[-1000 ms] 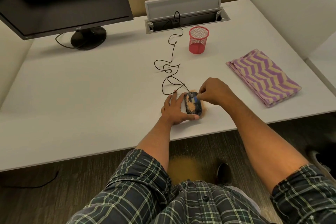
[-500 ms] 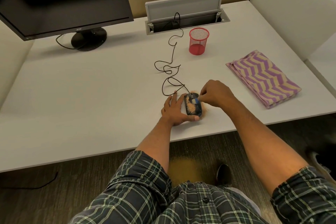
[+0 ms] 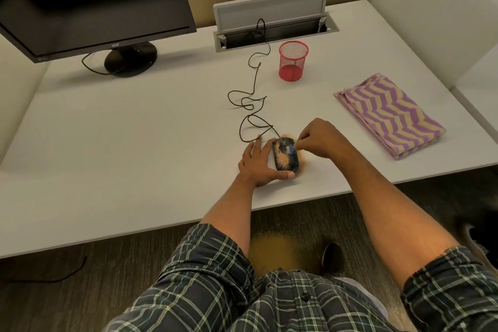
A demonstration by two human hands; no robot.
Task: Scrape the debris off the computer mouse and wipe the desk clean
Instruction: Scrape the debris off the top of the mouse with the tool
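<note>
A black wired computer mouse point(image 3: 285, 159) lies near the front edge of the white desk point(image 3: 134, 143), coated with sandy orange debris point(image 3: 283, 160). More debris lies on the desk along its right side. My left hand point(image 3: 257, 163) holds the mouse from the left, thumb curled round its near end. My right hand point(image 3: 319, 140) pinches a small blue scraper point(image 3: 291, 149) and presses it on the mouse's top. A folded purple-and-cream zigzag cloth point(image 3: 388, 114) lies to the right.
A red mesh pen cup point(image 3: 293, 60) stands behind the mouse. The mouse cable point(image 3: 252, 105) loops back to an open cable hatch point(image 3: 275, 24). A black monitor point(image 3: 91, 0) stands at the back left. White partitions flank the desk. Sandy debris lies on the floor below.
My right hand has shifted the blue scraper slightly across the top of the mouse. My left hand keeps the same hold.
</note>
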